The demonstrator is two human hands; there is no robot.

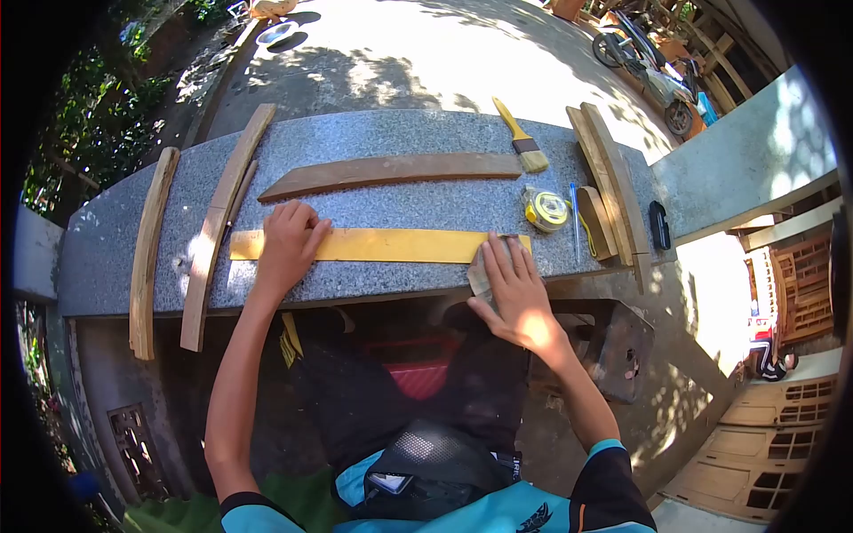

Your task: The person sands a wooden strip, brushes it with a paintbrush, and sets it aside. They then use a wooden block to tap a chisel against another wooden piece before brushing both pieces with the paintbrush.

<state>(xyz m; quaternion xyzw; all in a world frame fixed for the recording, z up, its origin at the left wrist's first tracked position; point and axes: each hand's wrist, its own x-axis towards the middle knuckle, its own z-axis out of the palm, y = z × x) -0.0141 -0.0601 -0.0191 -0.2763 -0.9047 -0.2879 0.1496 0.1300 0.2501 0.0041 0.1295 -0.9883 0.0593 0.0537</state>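
A yellow wooden strip [391, 245] lies crosswise near the front edge of the speckled stone table [391, 206]. My left hand [291, 238] is closed over its left part, fingers curled and thumb against the wood. On the strip's right end rests my right hand [511, 280], fingers extended and pressing down a greyish piece of sandpaper [480, 274], which pokes out beside the palm. The fingers hide most of that sheet. Behind the strip sits a longer brown board [391, 173] with a slanted left end.
Wooden pieces [233, 213] lie at the left, some overhanging the front edge; more boards [613, 191] lie at the right. A paintbrush [524, 142], tape measure [545, 210], blue pen [575, 222] and black object [658, 225] are nearby. A person [777, 364] sits far right; a motorbike [653, 75] stands beyond.
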